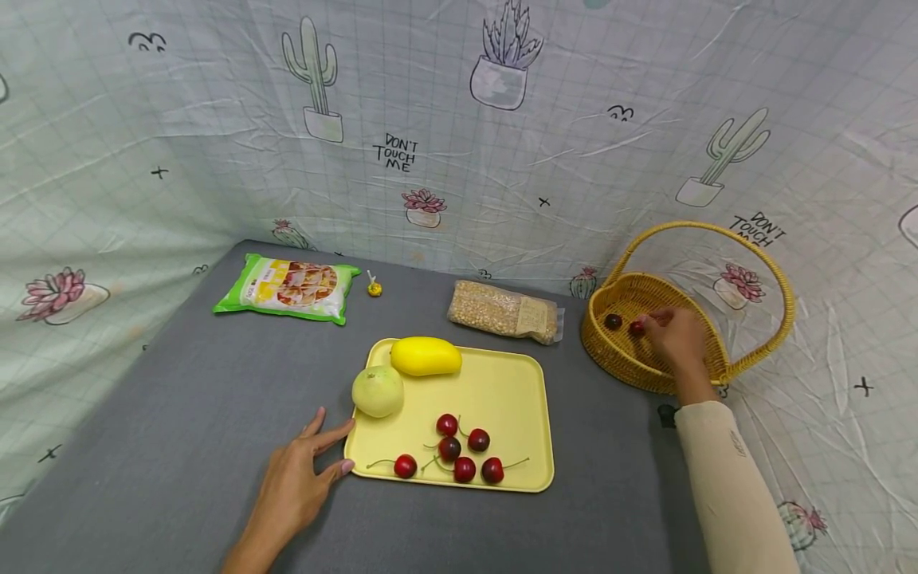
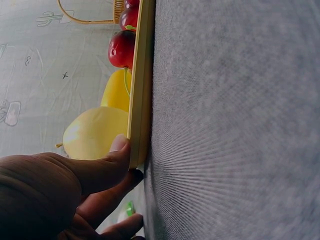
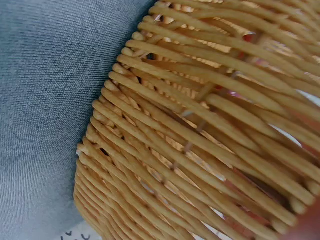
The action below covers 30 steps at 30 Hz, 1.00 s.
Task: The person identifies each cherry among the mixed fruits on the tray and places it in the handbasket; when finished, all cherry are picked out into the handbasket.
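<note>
Inside the wicker basket (image 1: pixel 610 360), one cherry (image 1: pixel 635 328) against fingers (image 1: pixel 654 317) of the right hand (image 1: pixel 678 338), their grip unclear

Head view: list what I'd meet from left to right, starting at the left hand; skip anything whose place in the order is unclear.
Left hand → round pale fruit → yellow mango → grain packet → basket, with the right hand in it.
</note>
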{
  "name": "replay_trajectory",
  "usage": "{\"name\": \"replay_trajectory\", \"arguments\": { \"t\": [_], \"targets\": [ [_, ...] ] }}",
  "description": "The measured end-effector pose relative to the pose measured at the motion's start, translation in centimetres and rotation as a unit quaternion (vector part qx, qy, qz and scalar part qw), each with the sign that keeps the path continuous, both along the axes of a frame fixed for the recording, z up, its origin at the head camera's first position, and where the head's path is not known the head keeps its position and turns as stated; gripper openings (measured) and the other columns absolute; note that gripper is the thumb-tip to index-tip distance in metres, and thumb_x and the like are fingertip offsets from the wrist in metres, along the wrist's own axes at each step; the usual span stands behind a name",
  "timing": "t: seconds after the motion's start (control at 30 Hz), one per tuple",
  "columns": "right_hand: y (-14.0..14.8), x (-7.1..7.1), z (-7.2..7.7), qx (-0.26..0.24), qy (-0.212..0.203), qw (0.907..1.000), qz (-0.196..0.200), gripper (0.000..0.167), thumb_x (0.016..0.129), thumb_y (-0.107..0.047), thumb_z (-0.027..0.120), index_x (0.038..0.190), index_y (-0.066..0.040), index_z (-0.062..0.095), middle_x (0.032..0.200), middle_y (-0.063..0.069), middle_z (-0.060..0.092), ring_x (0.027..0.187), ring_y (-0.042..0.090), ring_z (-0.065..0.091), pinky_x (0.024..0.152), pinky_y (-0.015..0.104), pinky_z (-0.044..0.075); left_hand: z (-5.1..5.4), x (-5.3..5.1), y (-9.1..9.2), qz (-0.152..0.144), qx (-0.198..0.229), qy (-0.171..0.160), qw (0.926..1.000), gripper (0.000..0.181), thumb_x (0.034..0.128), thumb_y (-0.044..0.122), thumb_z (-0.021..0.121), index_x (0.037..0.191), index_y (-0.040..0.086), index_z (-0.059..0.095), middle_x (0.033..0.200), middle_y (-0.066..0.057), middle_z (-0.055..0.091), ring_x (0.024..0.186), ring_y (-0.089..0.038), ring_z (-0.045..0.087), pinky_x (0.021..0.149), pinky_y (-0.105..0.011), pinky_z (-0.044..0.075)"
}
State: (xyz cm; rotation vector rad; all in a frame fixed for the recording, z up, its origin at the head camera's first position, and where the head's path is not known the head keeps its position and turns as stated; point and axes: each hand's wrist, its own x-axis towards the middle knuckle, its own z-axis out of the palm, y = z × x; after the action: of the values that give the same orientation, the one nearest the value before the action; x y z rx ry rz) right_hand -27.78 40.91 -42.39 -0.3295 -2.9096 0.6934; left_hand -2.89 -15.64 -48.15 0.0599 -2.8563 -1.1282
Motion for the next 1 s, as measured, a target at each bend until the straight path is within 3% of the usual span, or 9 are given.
{"name": "replay_trajectory", "arguments": {
  "t": [0.13, 0.3, 0.4, 0.6, 0.83, 1.0],
  "targets": [
    [-0.8, 0.9, 0.8, -0.024, 0.058, 0.998, 0.012, 0.049, 0.107, -0.045, 0.062, 0.127, -0.001, 0.072, 0.122, 0.025, 0.072, 0.106, 0.041, 0.065, 0.084, 0.052, 0.052, -0.1, 0.0, 0.0, 0.001, -0.003, 0.0, 1.0, 0.06, 0.0826, 0.014, 0.091, 0.139, 0.018, 0.073, 0.158, -0.032, 0.046, 0.141, -0.054, 0.051, 0.105, -0.07, 0.049],
    [-2.1, 2.1, 1.8, -0.038, 0.138, 0.9892, 0.032, 0.047, 0.105, -0.046, 0.066, 0.13, -0.007, 0.073, 0.12, 0.02, 0.076, 0.097, 0.031, 0.064, 0.076, 0.035, 0.046, -0.1, 0.0, 0.0, 0.004, -0.002, 0.002, 1.0, 0.06, 0.0823, 0.014, 0.092, 0.139, 0.018, 0.073, 0.158, -0.031, 0.047, 0.141, -0.053, 0.051, 0.106, -0.069, 0.049],
    [-3.2, 2.9, 2.5, -0.042, 0.181, 0.9817, 0.043, 0.045, 0.103, -0.044, 0.07, 0.13, -0.008, 0.074, 0.115, 0.018, 0.078, 0.092, 0.026, 0.063, 0.074, 0.026, 0.043, -0.1, 0.1, 0.0, 0.004, 0.001, 0.006, 1.0, 0.06, 0.0821, 0.013, 0.092, 0.139, 0.017, 0.073, 0.158, -0.031, 0.047, 0.141, -0.054, 0.051, 0.107, -0.07, 0.049],
    [-5.6, 4.9, 3.5, -0.041, 0.263, 0.9607, 0.077, 0.033, 0.097, -0.025, 0.081, 0.124, -0.006, 0.077, 0.103, 0.016, 0.081, 0.087, 0.034, 0.065, 0.073, 0.018, 0.04, -0.1, 0.1, 0.0, -0.001, 0.004, 0.006, 1.0, 0.061, 0.0821, 0.011, 0.091, 0.14, 0.016, 0.072, 0.158, -0.032, 0.047, 0.138, -0.059, 0.051, 0.107, -0.071, 0.048],
    [-7.6, 7.3, 3.7, -0.047, 0.294, 0.9475, 0.118, 0.035, 0.09, -0.022, 0.088, 0.12, -0.007, 0.078, 0.098, 0.012, 0.079, 0.08, 0.023, 0.06, 0.068, 0.011, 0.039, 0.0, 0.1, 0.0, -0.002, 0.002, 0.002, 1.0, 0.061, 0.0824, 0.012, 0.091, 0.14, 0.017, 0.072, 0.158, -0.032, 0.046, 0.139, -0.057, 0.052, 0.106, -0.07, 0.049],
    [-8.9, 9.2, 4.1, -0.053, 0.318, 0.9315, 0.168, 0.039, 0.082, -0.012, 0.093, 0.118, -0.007, 0.079, 0.094, 0.011, 0.08, 0.077, 0.023, 0.059, 0.066, 0.013, 0.044, 0.0, 0.1, 0.0, 0.0, 0.0, 0.005, 1.0, 0.061, 0.0822, 0.013, 0.091, 0.14, 0.017, 0.072, 0.157, -0.031, 0.047, 0.139, -0.056, 0.052, 0.106, -0.069, 0.05]
  ]
}}
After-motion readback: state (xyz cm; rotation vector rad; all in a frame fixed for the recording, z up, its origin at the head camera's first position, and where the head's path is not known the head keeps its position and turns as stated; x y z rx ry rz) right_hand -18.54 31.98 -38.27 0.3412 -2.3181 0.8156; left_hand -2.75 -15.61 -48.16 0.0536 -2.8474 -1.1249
